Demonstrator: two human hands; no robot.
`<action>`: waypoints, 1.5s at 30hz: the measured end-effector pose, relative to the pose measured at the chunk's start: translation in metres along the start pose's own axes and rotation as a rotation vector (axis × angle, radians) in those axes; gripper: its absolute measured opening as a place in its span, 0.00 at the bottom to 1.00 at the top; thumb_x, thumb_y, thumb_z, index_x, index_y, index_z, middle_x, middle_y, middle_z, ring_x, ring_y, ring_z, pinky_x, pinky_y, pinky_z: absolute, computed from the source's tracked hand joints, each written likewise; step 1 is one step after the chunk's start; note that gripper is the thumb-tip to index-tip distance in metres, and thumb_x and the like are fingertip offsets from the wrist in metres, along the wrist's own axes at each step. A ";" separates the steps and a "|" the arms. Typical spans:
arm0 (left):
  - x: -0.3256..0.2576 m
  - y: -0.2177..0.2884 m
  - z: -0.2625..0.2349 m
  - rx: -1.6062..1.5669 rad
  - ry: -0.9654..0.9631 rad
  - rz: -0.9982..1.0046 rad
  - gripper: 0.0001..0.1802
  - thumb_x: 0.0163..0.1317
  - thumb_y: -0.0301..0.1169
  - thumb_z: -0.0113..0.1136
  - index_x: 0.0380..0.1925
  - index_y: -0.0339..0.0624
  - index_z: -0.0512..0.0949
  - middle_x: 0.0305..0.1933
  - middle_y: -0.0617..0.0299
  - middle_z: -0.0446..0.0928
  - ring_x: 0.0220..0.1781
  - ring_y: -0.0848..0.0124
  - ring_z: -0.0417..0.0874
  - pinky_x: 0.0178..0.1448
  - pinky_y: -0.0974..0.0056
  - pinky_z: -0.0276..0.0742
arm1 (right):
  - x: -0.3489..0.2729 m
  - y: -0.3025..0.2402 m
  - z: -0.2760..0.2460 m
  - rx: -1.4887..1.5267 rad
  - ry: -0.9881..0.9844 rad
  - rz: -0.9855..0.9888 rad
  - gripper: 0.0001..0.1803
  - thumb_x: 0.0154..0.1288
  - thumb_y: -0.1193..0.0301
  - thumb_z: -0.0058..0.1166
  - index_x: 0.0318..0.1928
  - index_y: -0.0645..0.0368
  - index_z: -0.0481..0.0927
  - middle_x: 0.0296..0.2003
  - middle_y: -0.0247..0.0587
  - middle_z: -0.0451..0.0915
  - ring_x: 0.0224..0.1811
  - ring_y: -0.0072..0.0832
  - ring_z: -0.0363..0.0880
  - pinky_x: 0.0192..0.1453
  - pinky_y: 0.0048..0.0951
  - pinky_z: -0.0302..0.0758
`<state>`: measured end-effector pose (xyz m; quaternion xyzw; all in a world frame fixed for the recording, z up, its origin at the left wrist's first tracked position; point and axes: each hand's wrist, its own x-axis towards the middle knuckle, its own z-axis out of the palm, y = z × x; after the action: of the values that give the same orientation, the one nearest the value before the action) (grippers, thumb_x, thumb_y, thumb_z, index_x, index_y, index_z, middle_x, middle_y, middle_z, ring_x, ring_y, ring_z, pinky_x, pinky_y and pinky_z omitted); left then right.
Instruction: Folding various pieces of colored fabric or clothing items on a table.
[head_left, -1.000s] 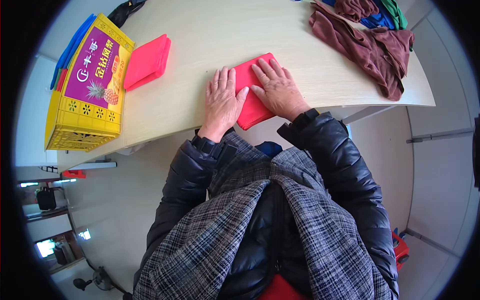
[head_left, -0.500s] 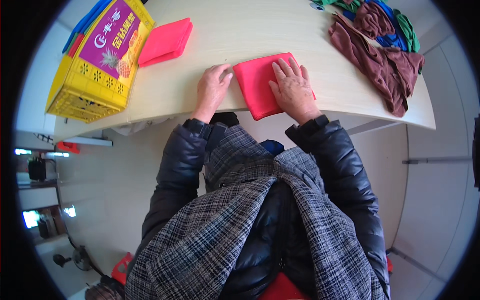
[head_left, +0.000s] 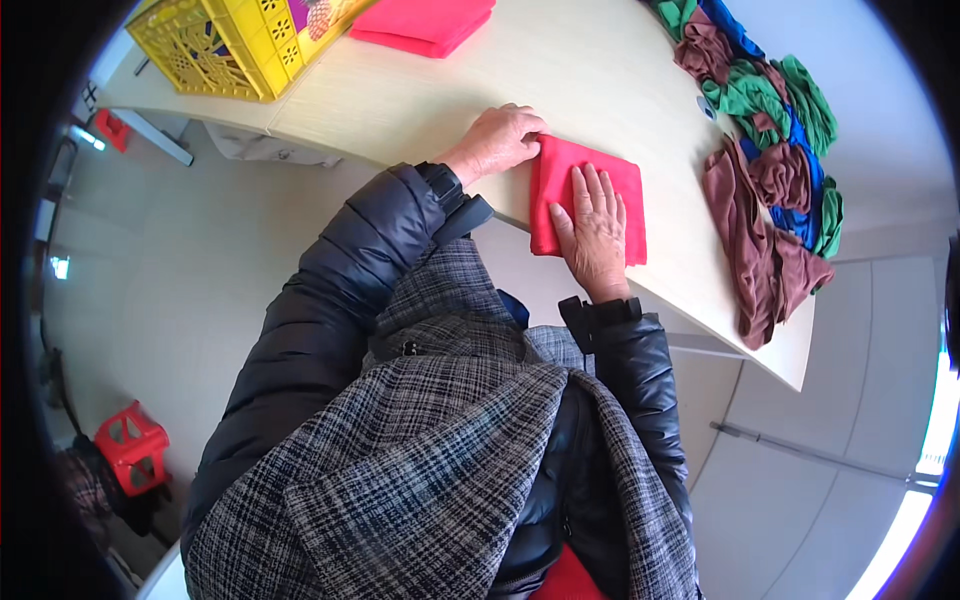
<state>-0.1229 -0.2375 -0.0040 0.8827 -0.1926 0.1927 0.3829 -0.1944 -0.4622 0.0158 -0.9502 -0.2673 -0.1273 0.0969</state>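
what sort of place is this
Probably an indoor workroom, though it could be a corner of an office: a pale table bears a loose heap of brown, green and blue cloths, and a folded red cloth lies under the right hand.

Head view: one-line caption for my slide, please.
Right hand flat on a folded red cloth, left hand at its corner, rumpled cloths at right.

A folded red cloth (head_left: 556, 182) lies flat at the table's (head_left: 610, 80) edge.
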 end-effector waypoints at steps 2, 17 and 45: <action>0.002 0.004 0.001 -0.016 -0.017 0.004 0.15 0.57 0.24 0.60 0.46 0.40 0.83 0.45 0.54 0.83 0.48 0.54 0.83 0.54 0.54 0.80 | -0.001 -0.001 0.001 -0.023 -0.003 0.015 0.36 0.77 0.50 0.46 0.76 0.58 0.62 0.77 0.50 0.60 0.80 0.50 0.53 0.80 0.53 0.51; 0.004 0.025 0.015 0.344 -0.009 0.168 0.09 0.57 0.22 0.57 0.38 0.36 0.79 0.41 0.51 0.83 0.46 0.52 0.85 0.50 0.54 0.83 | -0.002 -0.004 -0.003 -0.022 -0.013 0.029 0.35 0.77 0.50 0.46 0.75 0.57 0.63 0.76 0.49 0.61 0.80 0.49 0.54 0.81 0.52 0.50; 0.035 0.024 -0.010 0.007 -0.384 -0.292 0.27 0.60 0.50 0.69 0.39 0.32 0.84 0.38 0.44 0.84 0.40 0.54 0.85 0.47 0.55 0.79 | -0.006 -0.003 -0.004 -0.046 -0.016 0.037 0.36 0.76 0.49 0.46 0.75 0.57 0.65 0.77 0.47 0.61 0.80 0.48 0.53 0.82 0.51 0.49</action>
<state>-0.1064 -0.2519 0.0333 0.9230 -0.1315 -0.0354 0.3599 -0.2016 -0.4635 0.0184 -0.9580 -0.2474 -0.1237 0.0752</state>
